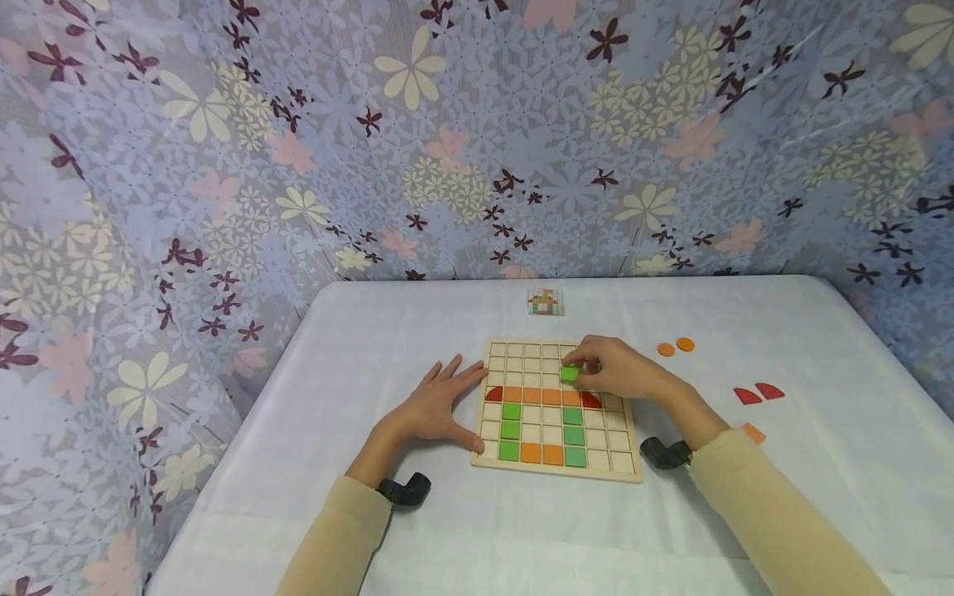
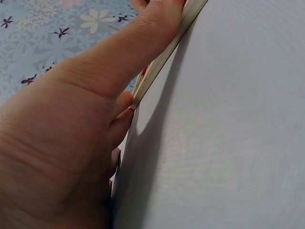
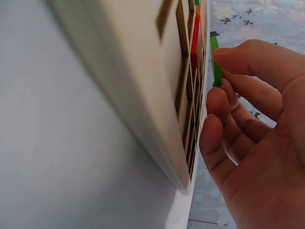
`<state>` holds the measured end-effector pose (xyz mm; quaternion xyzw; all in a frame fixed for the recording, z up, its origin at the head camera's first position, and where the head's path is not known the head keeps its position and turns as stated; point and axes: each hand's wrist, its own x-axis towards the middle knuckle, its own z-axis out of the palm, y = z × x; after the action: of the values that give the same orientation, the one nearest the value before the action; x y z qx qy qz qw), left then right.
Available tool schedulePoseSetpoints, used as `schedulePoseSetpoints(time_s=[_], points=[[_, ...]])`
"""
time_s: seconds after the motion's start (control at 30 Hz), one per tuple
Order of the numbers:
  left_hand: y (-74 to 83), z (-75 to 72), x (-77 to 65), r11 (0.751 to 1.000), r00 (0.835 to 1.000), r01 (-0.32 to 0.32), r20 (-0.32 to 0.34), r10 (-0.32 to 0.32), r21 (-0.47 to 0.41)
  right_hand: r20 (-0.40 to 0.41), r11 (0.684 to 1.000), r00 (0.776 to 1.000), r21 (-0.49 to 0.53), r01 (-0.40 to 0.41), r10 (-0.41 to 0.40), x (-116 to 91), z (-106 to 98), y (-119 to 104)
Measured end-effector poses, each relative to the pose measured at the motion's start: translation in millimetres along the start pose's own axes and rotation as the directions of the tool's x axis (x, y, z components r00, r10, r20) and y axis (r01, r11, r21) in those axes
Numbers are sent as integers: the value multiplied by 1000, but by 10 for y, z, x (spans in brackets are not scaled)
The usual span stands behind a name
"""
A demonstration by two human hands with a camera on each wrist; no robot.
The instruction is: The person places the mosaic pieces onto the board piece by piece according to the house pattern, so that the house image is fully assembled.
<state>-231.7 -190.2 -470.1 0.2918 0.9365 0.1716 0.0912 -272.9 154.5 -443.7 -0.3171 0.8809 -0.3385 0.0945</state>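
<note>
A wooden grid board (image 1: 555,473) lies on the table, with green and orange square tiles and red quarter-circle tiles set in some of its cells. The right hand (image 1: 622,370) pinches a bright green square tile (image 1: 570,373) between thumb and fingers over the upper right part of the board. In the right wrist view, that green tile (image 3: 216,61) is held on edge just off the board's face. The left hand (image 1: 432,407) is spread with straight fingers, thumb and fingertips resting along the board's left edge. In the left wrist view, the thumb (image 2: 143,43) lies against the board's side.
Behind the board lies a small picture card (image 1: 546,302) with a coloured grid pattern. To the right are two orange discs (image 1: 686,344), two red quarter-circle tiles (image 1: 770,391) and an orange tile (image 1: 754,433) partly behind the right sleeve. A floral curtain (image 1: 477,149) hangs beyond the white-covered table (image 1: 447,530).
</note>
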Motion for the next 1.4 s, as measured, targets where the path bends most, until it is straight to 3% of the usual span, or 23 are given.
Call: schedulePoseSetpoints(time_s=[0.73,1.4], points=[[-13,21,0,1000,1000,-12,-17,12,2,58,998,997,-31,49,-47,236,119,-133],[-16,35,7,1000,1000,23,0,-23,-4,101,991,991,-92,98,-89,407,256,-281]])
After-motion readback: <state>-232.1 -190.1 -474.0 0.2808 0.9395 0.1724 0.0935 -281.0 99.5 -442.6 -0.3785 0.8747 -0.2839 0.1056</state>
